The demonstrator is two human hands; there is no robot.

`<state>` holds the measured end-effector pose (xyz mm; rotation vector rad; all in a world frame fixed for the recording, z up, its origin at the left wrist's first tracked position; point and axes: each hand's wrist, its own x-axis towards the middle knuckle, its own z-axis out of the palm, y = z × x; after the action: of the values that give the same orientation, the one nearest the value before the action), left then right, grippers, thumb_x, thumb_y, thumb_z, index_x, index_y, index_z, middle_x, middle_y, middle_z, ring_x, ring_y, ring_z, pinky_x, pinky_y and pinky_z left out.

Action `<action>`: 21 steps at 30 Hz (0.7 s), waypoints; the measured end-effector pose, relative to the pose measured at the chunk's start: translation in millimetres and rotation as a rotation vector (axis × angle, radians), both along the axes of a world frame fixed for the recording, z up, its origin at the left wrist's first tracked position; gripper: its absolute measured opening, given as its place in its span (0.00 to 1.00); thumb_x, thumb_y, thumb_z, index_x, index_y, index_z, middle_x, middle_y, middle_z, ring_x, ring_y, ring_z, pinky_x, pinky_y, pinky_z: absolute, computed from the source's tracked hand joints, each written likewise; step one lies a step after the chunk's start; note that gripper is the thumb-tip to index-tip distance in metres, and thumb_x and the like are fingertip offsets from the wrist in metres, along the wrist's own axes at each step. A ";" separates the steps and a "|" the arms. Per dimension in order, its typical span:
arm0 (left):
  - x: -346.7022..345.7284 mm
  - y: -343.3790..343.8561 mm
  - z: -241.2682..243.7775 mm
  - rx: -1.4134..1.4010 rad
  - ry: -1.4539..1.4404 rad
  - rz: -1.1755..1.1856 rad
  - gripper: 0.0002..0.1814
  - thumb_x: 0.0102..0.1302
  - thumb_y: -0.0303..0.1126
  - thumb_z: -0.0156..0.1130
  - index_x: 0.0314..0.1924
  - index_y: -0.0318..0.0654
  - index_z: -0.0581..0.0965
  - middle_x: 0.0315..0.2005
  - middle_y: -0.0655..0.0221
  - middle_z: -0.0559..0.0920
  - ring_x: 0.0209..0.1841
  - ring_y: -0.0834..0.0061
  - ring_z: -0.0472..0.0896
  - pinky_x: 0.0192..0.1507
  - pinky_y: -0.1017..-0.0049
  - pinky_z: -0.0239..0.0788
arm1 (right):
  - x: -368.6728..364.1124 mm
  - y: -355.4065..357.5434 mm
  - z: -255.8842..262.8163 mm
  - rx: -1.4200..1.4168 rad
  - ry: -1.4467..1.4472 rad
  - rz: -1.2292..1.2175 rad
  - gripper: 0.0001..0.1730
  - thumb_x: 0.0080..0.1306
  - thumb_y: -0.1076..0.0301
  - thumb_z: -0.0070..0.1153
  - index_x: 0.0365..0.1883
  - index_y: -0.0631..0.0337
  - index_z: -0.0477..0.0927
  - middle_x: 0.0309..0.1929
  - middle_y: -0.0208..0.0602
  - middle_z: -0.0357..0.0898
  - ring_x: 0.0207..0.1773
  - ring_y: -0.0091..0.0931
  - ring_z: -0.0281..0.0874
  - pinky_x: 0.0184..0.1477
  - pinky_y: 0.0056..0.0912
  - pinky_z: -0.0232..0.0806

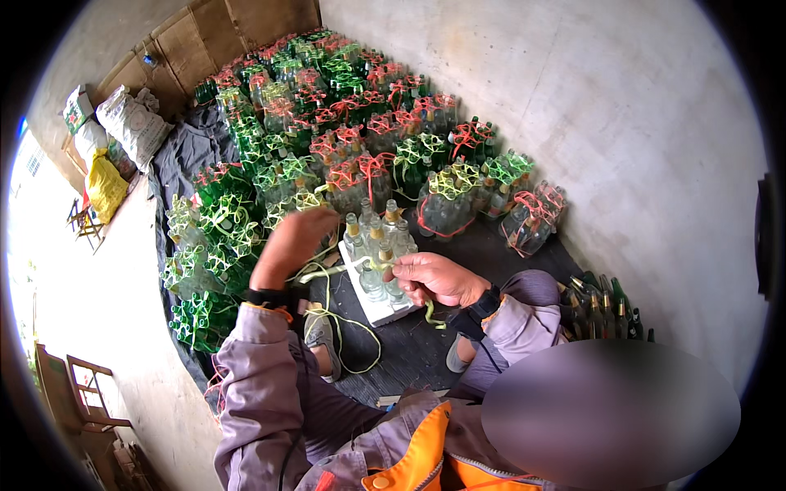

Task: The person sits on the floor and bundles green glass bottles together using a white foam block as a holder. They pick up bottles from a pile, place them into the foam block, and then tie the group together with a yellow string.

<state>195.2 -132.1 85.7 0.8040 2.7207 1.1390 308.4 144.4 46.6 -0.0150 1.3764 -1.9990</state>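
Observation:
Before me, several clear glass bottles point(373, 279) stand grouped on a white board point(379, 316), some with gold-coloured foil on the neck. A pale yellow-green plastic cord point(334, 270) crosses the front of these bottles at neck height. My right hand point(442, 279) pinches this cord between thumb and forefinger at the bottles' near right side, and a short cord end dangles below the palm. To the upper left of the group, my left hand point(301, 236) is raised with its fingers bent toward the bottles. Motion blur hides whether it grips cord. More cord loops down past my left shoe.
Many bundles of green and clear bottles point(344, 123), tied with red and yellow-green cord, fill the dark floor sheet point(190, 141) toward the back. Loose bottles point(605, 310) stand by the right wall point(645, 153). Sacks point(132, 126) and a wooden chair point(89, 393) are at left.

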 end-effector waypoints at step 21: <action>-14.1 0.0 -12.4 -0.287 0.106 0.307 0.15 0.67 0.39 0.57 0.42 0.36 0.84 0.34 0.53 0.86 0.41 0.50 0.84 0.45 0.56 0.74 | -1.2 33.0 6.0 -0.001 0.089 -0.142 0.17 0.77 0.60 0.53 0.50 0.67 0.78 0.27 0.21 0.71 0.24 0.13 0.67 0.25 0.18 0.62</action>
<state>181.0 -132.1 73.4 0.4305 3.0763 0.7329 307.2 177.4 52.6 -0.0073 1.4683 -2.1388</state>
